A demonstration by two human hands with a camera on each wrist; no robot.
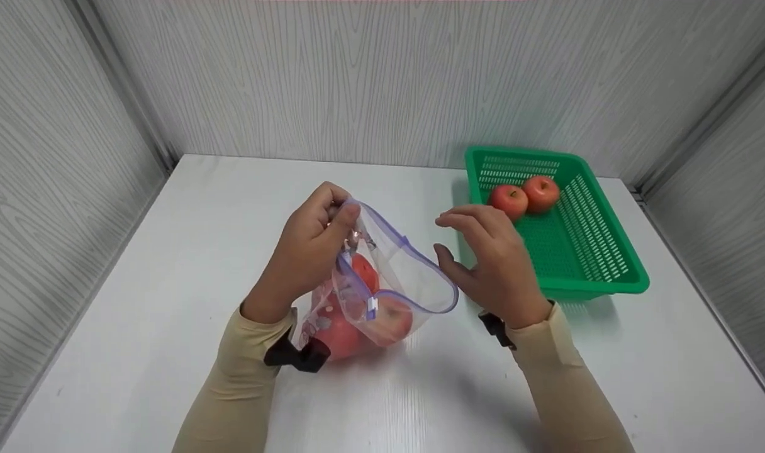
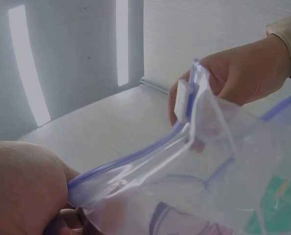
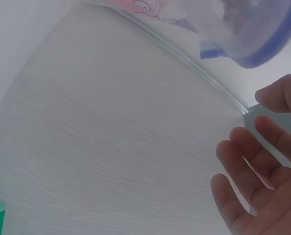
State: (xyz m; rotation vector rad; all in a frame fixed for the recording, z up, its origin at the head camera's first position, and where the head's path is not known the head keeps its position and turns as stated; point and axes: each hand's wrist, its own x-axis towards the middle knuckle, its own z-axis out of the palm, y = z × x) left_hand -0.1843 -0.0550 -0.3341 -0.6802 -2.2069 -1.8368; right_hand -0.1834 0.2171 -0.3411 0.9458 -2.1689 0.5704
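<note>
Between the white worktop's (image 1: 137, 314) side edges, a clear, purple-rimmed plastic bag (image 1: 389, 270) held round red apples (image 1: 392, 322). The left hand (image 1: 310, 248) pinched the rim (image 1: 395, 234), best held high and wide; the right hand (image 1: 496, 264) hung beside, fingers loose, empty. Near the far-right corner stood a green plastic basket (image 1: 562, 251).

- At lower left, the left hand (image 2: 28, 188) grips a clear plastic bag (image 2: 135, 183) at its purple zip edge (image 2: 130, 157).
- A small white plastic slider (image 2: 182, 100) sits near that edge's raised end.
- Beyond it is the right hand (image 2: 248, 68) (whether it touches is unclear), in a cream sleeve (image 2: 286, 34).
- A green patch (image 2: 279, 205) shows through the plastic.
- Behind lies a white surface (image 2: 99, 127).
</note>
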